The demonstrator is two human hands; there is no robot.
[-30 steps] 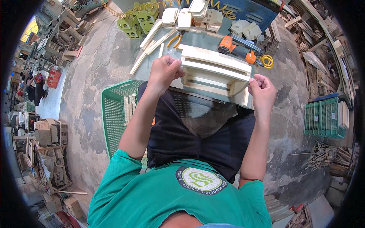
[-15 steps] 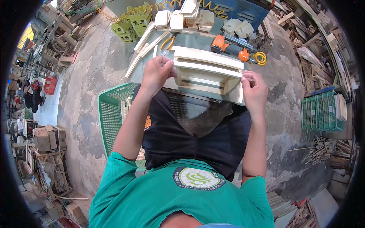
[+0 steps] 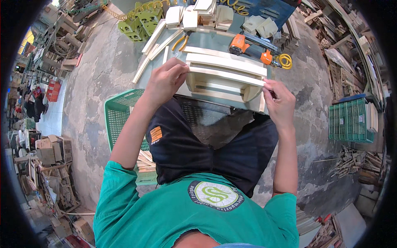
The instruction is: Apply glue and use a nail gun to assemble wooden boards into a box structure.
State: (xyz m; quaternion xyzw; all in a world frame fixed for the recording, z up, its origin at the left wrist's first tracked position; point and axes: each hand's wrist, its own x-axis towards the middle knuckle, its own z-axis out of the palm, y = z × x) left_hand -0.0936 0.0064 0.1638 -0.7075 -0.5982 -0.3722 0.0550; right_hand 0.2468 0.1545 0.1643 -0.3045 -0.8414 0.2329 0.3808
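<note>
A pale wooden slat (image 3: pixel 225 76) runs across the top of a small wooden frame (image 3: pixel 250 93) with curved end pieces. My left hand (image 3: pixel 168 80) pinches the slat's left end between thumb and fingers. At the right end, my right hand (image 3: pixel 281 101) has its thumb and fingers closed on the same slat. Other slats lie along the frame's far side and low between its end pieces. The frame rests on a grey-green worktable (image 3: pixel 209 40) in front of my knees. My fingertips partly cover both slat ends.
Yellow-handled pliers (image 3: pixel 179 43) lie beyond my left hand. An orange nail gun (image 3: pixel 238 44) with a yellow coiled hose (image 3: pixel 284 62) sits at the far right. Stacked wood pieces (image 3: pixel 190 20) line the table's back. A green basket (image 3: pixel 117 120) with wood strips stands by my left leg.
My left forearm and knee have shifted outward to the left, and the left fingers have turned slightly around the slat's end. The slat has barely moved; the right hand stays at its end.
</note>
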